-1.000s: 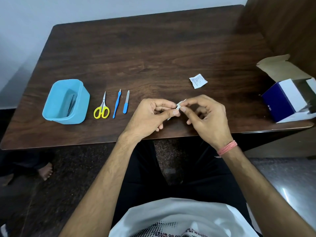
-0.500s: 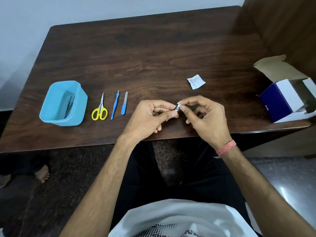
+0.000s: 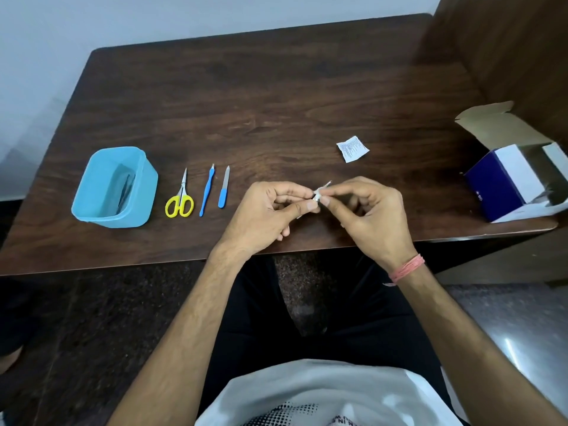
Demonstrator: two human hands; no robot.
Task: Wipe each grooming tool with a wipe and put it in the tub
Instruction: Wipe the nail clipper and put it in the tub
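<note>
Over the table's front edge, my left hand [image 3: 264, 210] pinches a slim metal tool [image 3: 327, 183], most of it hidden by my fingers. My right hand [image 3: 372, 210] pinches a small white wipe [image 3: 317, 197] wrapped round that tool, fingertips against those of the left hand. At the left stands the light blue tub [image 3: 144, 192] with a metal tool [image 3: 126, 190] lying inside. Between the tub and my hands lie yellow-handled scissors [image 3: 179, 202], a thin blue-handled tool [image 3: 206, 192] and a blue-handled nail file [image 3: 224, 189], side by side.
A torn white wipe sachet [image 3: 352, 148] lies on the dark wooden table [image 3: 276, 96] beyond my right hand. An opened blue and white cardboard box [image 3: 504, 186] sits at the table's right edge, beside a wooden panel [image 3: 507, 47].
Both hands stay together at the same spot on the tool and wipe, with only small finger movement. The view has shifted slightly.
</note>
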